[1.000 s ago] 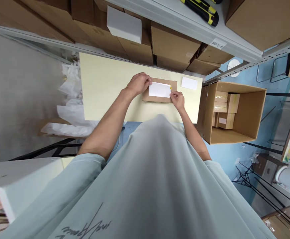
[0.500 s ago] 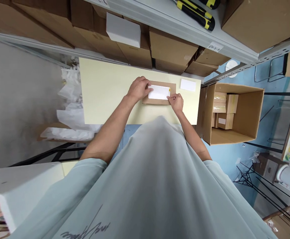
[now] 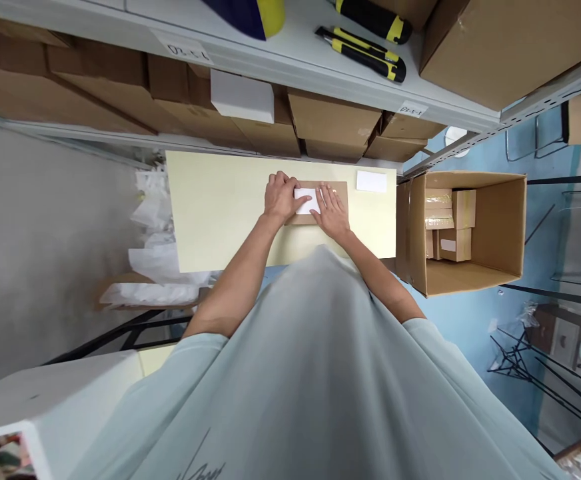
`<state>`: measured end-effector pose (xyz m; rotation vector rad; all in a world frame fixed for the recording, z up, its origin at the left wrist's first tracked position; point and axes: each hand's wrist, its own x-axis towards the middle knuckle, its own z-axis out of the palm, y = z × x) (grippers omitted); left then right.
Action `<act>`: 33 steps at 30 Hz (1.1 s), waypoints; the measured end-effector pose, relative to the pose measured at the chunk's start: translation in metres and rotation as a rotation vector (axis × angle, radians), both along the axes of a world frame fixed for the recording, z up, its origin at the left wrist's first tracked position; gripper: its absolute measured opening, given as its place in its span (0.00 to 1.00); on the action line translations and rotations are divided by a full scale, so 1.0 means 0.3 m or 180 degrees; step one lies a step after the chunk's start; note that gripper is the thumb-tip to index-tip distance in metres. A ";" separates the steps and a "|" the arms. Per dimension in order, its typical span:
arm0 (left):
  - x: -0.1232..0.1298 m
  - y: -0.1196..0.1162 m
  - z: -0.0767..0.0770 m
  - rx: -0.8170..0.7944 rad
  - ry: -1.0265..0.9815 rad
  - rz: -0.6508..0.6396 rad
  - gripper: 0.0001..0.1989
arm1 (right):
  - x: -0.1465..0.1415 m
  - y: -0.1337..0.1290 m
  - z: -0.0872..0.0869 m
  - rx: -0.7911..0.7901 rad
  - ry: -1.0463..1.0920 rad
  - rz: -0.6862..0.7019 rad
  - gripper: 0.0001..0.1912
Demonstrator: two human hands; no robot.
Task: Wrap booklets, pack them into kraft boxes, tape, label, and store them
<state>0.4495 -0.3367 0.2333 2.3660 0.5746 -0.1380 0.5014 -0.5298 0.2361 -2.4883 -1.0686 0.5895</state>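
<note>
On the pale-yellow rectangular worktop (image 3: 220,207), the right hand (image 3: 333,213) lies flat, thumb out, over a white rectangular label (image 3: 304,202) on a flat brown cardboard box (image 3: 301,219). The left hand (image 3: 279,197) lays its thumb on the label; whether it grips the box, I cannot tell. The label looks placed, pressing-down apparently unfinished. Farther right, a white rectangular slip (image 3: 371,181) seems unused.

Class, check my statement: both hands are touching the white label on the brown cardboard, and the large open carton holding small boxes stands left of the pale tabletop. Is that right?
One thing is wrong: the large open carton holding small boxes stands right of the pale tabletop, as the head view shows. Both hands, left and right, are touching the white label on the brown cardboard.
</note>
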 end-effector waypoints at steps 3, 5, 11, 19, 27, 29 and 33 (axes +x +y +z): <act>0.005 -0.013 0.000 0.0075 0.0052 0.0152 0.28 | 0.011 0.024 -0.017 -0.0056 0.0067 -0.0176 0.38; 0.006 -0.024 -0.008 0.0122 0.0055 0.0272 0.27 | 0.023 0.027 -0.028 -0.0103 0.0018 -0.0353 0.38; 0.001 -0.033 -0.056 0.0110 -0.0012 0.0746 0.25 | 0.026 -0.013 -0.061 -0.0085 -0.0116 -0.0692 0.36; -0.062 -0.059 -0.040 0.0245 -0.0174 0.0801 0.27 | 0.006 -0.057 -0.067 -0.0411 -0.0442 -0.0998 0.36; -0.157 -0.250 -0.077 0.0214 -0.0029 -0.0705 0.40 | -0.049 -0.059 -0.042 -0.0749 -0.0419 -0.0307 0.33; -0.188 -0.216 -0.087 0.0266 0.0053 -0.0606 0.40 | -0.056 -0.074 -0.043 -0.0850 -0.0411 -0.0495 0.33; -0.249 -0.125 -0.084 0.0272 0.0182 -0.0235 0.38 | -0.065 -0.085 -0.048 -0.0887 -0.0273 -0.0806 0.33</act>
